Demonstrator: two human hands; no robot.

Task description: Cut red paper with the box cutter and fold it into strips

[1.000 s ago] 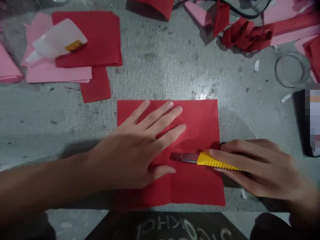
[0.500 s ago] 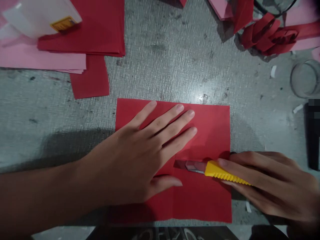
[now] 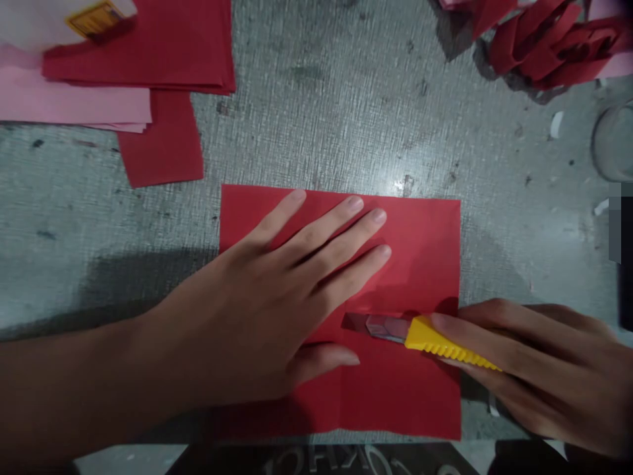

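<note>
Across the middle of a grey desk (image 3: 326, 132), reaching toward six o'clock, a red paper sheet (image 3: 400, 396) is laid flat. It is partly covered by the left hand (image 3: 267, 297), palm down, fingers spread wide, with the forearm (image 3: 74, 389) coming from eight o'clock. At four o'clock, a yellow cutter (image 3: 422, 335) is gripped between the fingers of the right hand (image 3: 544, 369), its blade (image 3: 388, 328) pointed toward nine o'clock above the sheet. Stacked red and pink papers (image 3: 168, 53) are seen at ten o'clock, curled red strips (image 3: 537, 39) at two.
</note>
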